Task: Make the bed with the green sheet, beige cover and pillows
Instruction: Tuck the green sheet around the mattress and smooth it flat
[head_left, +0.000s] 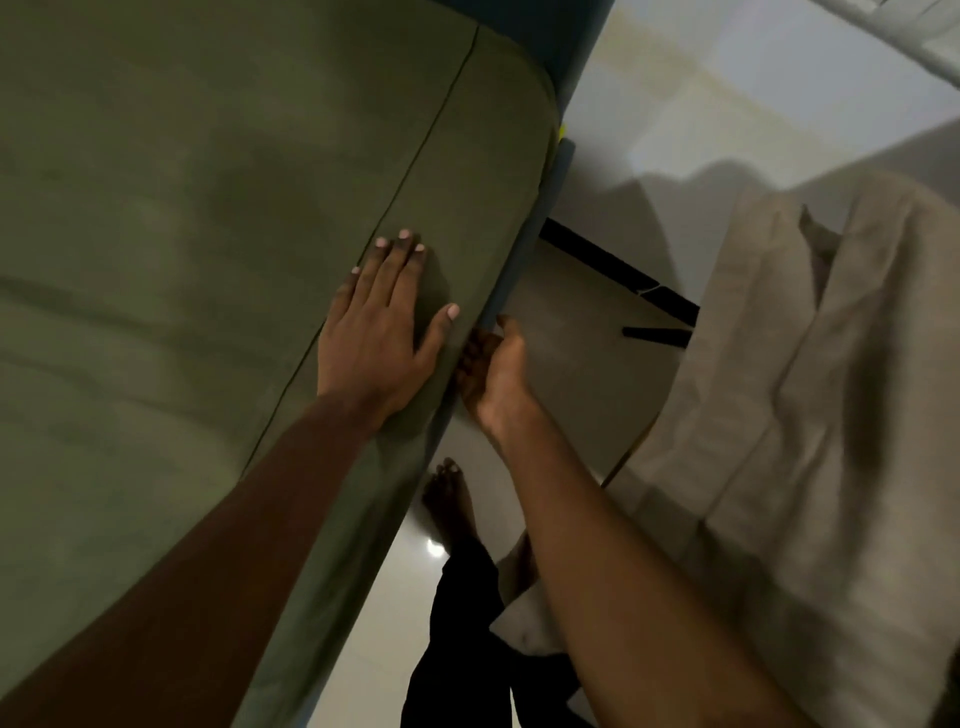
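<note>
Tucking step: the smooth olive green sheet (208, 208) is already stretched over the mattress; by my reading its side hem is being pushed in along the dark blue bed frame (519, 260)
Left hand: the left hand (384, 332) lies flat on the sheet's side band; fingers straight and spread, pressing, holding nothing
Right hand: the right hand (493, 374) is low at the hem; fingers curled under it, gripping the cloth against the frame
Cover: the crumpled beige cover (810, 389) lies heaped well apart to the right, off the bed; not yet spread
Pillows: none in view
Next move: probably finishing the tuck toward the rounded corner; it calls for keeping the sheet taut, then fetching the cover
Writing: none readable; a small yellow scrap (561, 132) near the corner is too blurred
</note>
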